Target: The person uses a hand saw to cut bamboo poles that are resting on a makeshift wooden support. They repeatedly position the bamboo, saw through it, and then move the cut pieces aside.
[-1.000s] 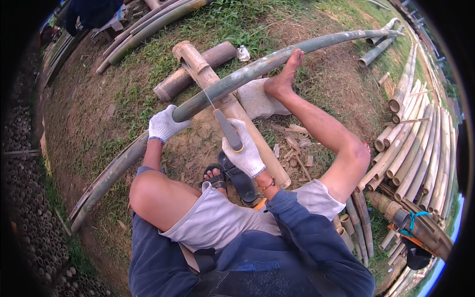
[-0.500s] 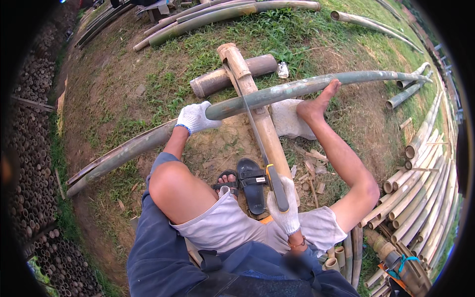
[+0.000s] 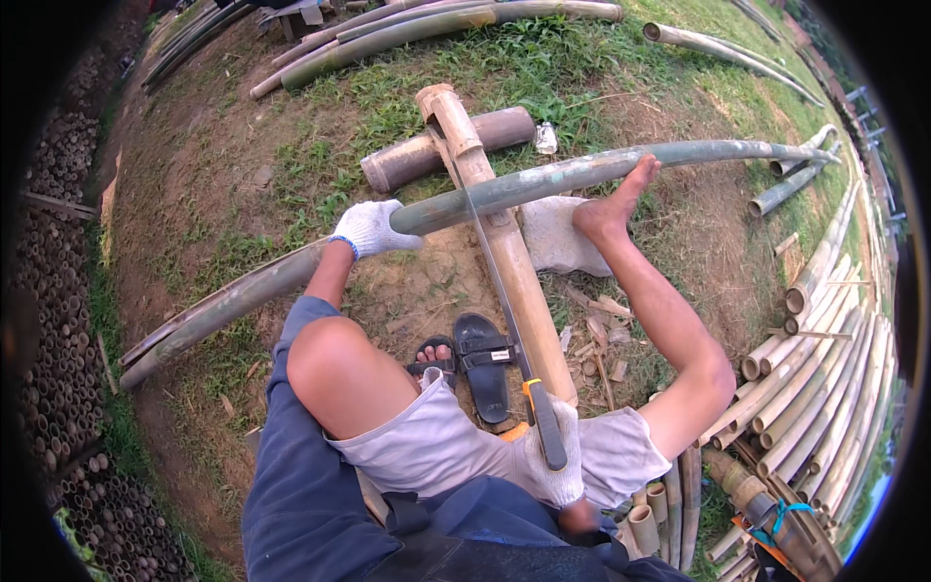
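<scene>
Gloved left hand (image 3: 369, 229) grips green bamboo pole (image 3: 582, 175); right hand (image 3: 553, 456) grasps saw (image 3: 504, 310)

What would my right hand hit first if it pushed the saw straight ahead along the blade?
Your right hand grips the saw, whose blade points up the picture. Going straight on, it would likely first meet the pale bamboo support beside the blade, then the long green bamboo pole that the blade crosses. Depth is hard to judge.

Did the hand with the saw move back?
Yes. The right hand with the saw has pulled back toward the person's lap, away from the long green bamboo pole where it was a second ago.
</scene>
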`<state>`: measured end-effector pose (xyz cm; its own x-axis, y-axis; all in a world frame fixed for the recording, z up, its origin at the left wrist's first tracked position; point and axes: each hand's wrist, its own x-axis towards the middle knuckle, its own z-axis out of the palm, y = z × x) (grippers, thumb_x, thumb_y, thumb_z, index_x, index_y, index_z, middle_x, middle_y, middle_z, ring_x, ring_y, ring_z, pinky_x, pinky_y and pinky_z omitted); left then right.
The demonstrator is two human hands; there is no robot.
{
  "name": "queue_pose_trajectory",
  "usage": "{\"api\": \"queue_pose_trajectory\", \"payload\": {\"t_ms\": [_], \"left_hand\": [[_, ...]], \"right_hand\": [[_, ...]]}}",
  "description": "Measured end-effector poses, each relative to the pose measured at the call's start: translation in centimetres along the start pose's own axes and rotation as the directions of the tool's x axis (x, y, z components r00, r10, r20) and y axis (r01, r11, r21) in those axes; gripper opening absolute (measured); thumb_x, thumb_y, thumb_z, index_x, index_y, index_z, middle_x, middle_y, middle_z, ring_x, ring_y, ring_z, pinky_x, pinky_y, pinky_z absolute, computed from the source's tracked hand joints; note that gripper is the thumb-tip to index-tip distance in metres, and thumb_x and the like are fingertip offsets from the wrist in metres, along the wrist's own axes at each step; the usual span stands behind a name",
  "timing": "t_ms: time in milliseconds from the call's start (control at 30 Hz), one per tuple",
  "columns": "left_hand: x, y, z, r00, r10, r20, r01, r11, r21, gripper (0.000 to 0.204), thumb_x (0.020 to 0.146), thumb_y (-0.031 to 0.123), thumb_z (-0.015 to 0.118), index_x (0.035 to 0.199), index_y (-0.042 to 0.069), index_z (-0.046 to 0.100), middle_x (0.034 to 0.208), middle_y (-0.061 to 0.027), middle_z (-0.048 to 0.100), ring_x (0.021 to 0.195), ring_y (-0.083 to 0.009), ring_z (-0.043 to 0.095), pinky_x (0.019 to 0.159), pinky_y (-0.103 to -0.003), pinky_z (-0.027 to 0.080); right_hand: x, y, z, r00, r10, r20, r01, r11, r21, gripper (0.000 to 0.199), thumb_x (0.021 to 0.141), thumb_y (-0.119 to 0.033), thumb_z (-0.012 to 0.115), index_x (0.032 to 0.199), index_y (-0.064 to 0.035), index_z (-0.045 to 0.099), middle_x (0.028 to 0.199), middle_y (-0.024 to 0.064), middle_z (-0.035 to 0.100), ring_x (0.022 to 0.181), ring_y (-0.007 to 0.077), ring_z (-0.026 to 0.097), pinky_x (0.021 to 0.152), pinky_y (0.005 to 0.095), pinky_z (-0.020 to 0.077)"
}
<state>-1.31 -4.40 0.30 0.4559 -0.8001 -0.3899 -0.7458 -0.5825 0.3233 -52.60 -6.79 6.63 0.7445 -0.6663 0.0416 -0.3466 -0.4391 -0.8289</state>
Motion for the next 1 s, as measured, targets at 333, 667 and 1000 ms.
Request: {"api": "queue_pose_trajectory", "payload": {"t_ms": [333,667,1000], "left_hand": [[-0.6,0.0,0.3,0.998,0.016,-0.068,-0.015,1.000,0.009,0.090,0.076,0.085,0.083,0.130,0.014,0.079,0.121,-0.0200,0.083,0.115,-0.0406,0.079,0.103,-0.052,0.061],[-0.2,0.0,0.4,0.999,-0.010,-0.052,0.010,1.000,0.004,0.086,0.075,0.084,0.083,0.127,0.015,0.081,0.120,-0.0202,0.083,0.113,-0.0402,0.080,0.102,-0.051,0.061],[-1.0,-0.4,1.4,0.998,0.052,-0.022,-0.054,0.992,-0.116,0.082,0.078,0.075,0.088,0.130,0.012,0.082,0.120,-0.0204,0.084,0.112,-0.0407,0.079,0.102,-0.049,0.060]], "right_hand": [[14.8,4.3,9.4,0.978,-0.164,-0.129,0.181,0.974,0.134,0.060,0.100,-0.004,0.077,0.155,-0.0020,0.053,0.139,0.0208,0.066,0.122,0.0359,0.071,0.108,0.0423,0.0568],[4.9,0.3,2.2,0.992,-0.119,-0.048,0.121,0.992,0.036,0.059,0.097,0.002,0.075,0.152,0.0025,0.055,0.143,0.0232,0.065,0.130,0.0378,0.070,0.113,0.0434,0.0560],[9.8,3.8,5.7,0.995,-0.095,-0.009,0.096,0.994,0.044,0.061,0.100,-0.003,0.075,0.157,0.0006,0.053,0.145,0.0229,0.066,0.137,0.0374,0.068,0.115,0.0430,0.0540]]}}
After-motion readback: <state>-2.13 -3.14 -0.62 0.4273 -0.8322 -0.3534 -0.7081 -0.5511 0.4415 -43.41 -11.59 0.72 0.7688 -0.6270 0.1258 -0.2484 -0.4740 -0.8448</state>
